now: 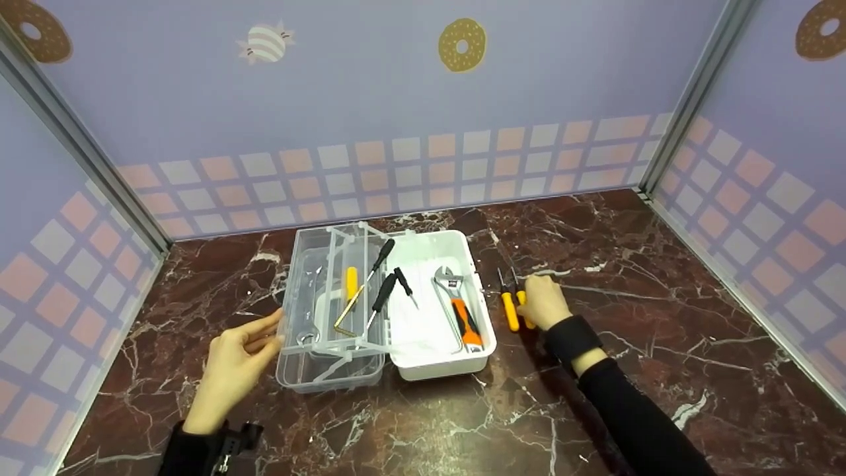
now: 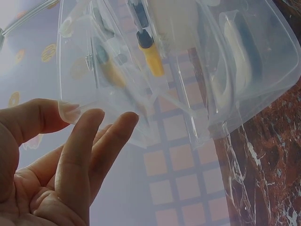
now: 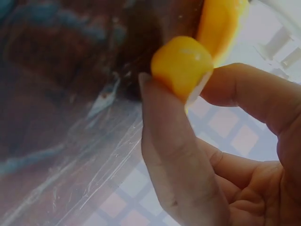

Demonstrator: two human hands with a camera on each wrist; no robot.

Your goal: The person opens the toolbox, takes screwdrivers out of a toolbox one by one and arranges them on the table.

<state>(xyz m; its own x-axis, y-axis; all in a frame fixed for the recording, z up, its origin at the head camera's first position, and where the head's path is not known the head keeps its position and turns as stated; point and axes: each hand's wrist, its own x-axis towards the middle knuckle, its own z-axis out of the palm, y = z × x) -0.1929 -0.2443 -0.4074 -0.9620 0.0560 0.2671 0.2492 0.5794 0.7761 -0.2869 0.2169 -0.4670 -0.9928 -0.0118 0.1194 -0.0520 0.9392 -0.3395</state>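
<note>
Case laid out on the dark red marbled tabletop (image 1: 661,264), its clear lid (image 1: 294,378) folded back to the left of the white base (image 1: 436,369). In the base: an adjustable wrench (image 1: 467,326) with an orange-and-black handle, lying lengthwise by the right wall, and a long silver L-shaped rod (image 1: 447,313) just left of it. Clear racks (image 1: 324,346) extend over the lid side; in or over them are a short yellow handle (image 1: 351,283), a black-handled screwdriver (image 1: 383,251), a second black-handled screwdriver (image 1: 384,291), a brass-coloured L-shaped rod (image 1: 344,317) and the silver end of a wrench (image 1: 307,338). A small black screwdriver (image 1: 403,281) lies near the join, its blade overlapping the base (cannot tell which part supports it). Left hand (image 1: 231,363) is at the lid's outer edge, thumb and fingers pinching the plastic; the wrist view shows one fingertip through it. Right hand (image 1: 546,304), apart from the left and beyond the base's right wall, pinches a yellow-handled tool (image 3: 181,63) near the rounded end of its grip, between thumb and finger. A second yellow-handled tool (image 1: 509,312) lies just beside it on the tabletop, outside the base, thin shaft pointing towards the back wall (image 1: 370,79).
</note>
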